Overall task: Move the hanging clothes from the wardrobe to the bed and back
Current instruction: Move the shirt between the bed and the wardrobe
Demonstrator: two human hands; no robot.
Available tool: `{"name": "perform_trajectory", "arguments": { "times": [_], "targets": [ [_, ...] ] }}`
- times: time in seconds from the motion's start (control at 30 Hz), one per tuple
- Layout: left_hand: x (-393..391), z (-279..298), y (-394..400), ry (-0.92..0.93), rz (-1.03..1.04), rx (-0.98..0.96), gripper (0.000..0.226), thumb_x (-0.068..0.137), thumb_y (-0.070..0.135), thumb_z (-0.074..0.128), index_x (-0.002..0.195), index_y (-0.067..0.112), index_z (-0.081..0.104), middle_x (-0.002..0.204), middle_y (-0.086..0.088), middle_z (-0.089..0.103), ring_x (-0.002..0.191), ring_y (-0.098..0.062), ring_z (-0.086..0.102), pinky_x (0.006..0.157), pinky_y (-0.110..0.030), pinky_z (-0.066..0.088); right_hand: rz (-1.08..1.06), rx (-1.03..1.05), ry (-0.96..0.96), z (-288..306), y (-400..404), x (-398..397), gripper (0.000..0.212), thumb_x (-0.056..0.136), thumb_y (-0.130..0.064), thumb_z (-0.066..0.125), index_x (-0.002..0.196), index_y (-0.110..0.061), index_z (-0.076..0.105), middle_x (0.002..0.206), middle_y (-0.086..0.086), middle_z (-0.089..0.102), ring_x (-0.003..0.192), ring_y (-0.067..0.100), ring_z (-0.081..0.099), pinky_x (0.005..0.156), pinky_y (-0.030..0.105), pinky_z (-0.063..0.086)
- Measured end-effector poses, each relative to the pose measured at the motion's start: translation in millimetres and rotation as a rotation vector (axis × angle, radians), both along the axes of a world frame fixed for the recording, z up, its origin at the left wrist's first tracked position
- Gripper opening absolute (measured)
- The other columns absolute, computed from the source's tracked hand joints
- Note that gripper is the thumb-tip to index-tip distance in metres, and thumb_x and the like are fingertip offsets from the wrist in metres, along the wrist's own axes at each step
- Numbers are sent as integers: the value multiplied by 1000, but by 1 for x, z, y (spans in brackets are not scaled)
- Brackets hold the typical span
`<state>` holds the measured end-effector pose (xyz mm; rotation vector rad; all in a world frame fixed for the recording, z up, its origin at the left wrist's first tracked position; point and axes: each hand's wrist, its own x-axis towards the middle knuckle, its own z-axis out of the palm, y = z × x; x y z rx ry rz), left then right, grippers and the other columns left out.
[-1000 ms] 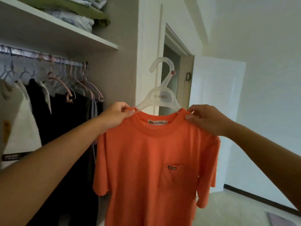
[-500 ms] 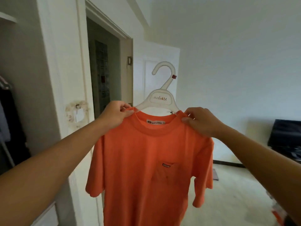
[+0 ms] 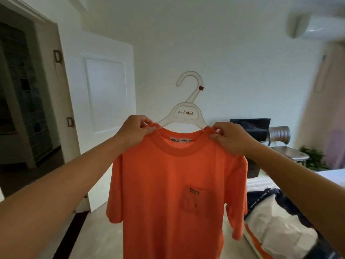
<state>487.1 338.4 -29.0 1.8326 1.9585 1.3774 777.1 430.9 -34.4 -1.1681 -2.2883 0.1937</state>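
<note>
Orange pocket T-shirt [image 3: 173, 193] on clear hanger [image 3: 186, 114], both hands pinching its shoulders

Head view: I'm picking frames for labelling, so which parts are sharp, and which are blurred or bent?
Head view: the orange shirt, hanger and both hands, left and right, are sharp, with the hanger lettering readable; the air conditioner and curtain at the right edge are smeared; the door frame leans from wide-angle distortion; light is soft, no glare.

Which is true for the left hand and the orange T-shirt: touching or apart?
Touching. The head view shows the left hand pinching the orange T-shirt at its shoulder beside the collar.
</note>
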Motion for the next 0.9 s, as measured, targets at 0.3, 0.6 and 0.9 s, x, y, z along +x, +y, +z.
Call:
{"name": "perform_trajectory", "arguments": {
  "times": [0.3,0.6,0.9],
  "targets": [
    [83,-11,149,5,-280,-23,20,89,30,71,101,15,70,84,-2,68,77,-14,63,67,-25,49,-226,-15,26,-14,69,99,10,97,-33,58,104,-32,64,89,-13,62,83,7,60,77,28,49],
    [170,-25,280,52,-574,-85,1,93,23,67,93,23,66,81,1,67,74,-10,62,60,-19,42,-476,-22,-3,-31,127,178,15,96,-29,60,110,-28,65,81,-20,54,75,-2,52,64,17,35],
    [267,-51,378,67,-754,-149,13,94,19,66,104,11,69,86,-10,69,81,-23,66,72,-31,53,-643,-23,2,-58,177,256,14,94,-23,63,98,-36,64,76,-26,50,70,-5,50,62,12,31]
  ]
}}
